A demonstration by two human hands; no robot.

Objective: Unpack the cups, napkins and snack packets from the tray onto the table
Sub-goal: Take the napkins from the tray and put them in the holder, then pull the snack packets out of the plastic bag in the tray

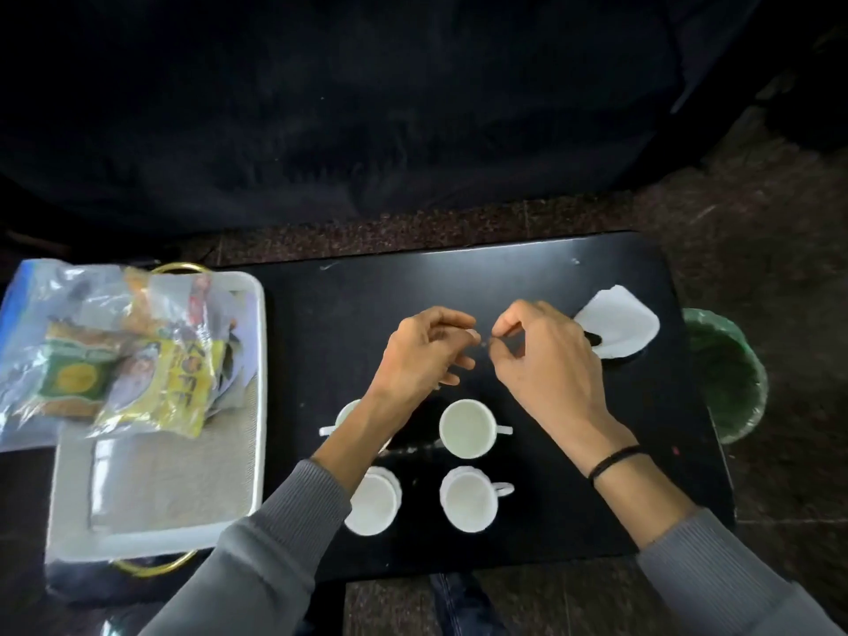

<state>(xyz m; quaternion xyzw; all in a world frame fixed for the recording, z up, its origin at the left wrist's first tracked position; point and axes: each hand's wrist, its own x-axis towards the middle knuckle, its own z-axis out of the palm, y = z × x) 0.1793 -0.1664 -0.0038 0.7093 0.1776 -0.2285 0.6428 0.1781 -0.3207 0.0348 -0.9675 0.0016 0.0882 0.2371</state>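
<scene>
Over the middle of the black table (459, 277), the left hand (424, 348) and right hand (541, 355) meet fingertip to fingertip. Their fingers are curled, and both pinch a tiny thing (482, 342) too small to identify. Four white cups (468, 429) stand on the table at six o'clock from the hands. The napkins (619, 323) lie at three o'clock. The tray (260, 383), at nine o'clock, holds the snack packets (170, 387).

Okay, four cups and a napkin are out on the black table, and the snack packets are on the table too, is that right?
Not quite. The snack packets are piled on the tray, not on the table, as the head view shows. The four cups and the napkin are out on the black table.
</scene>
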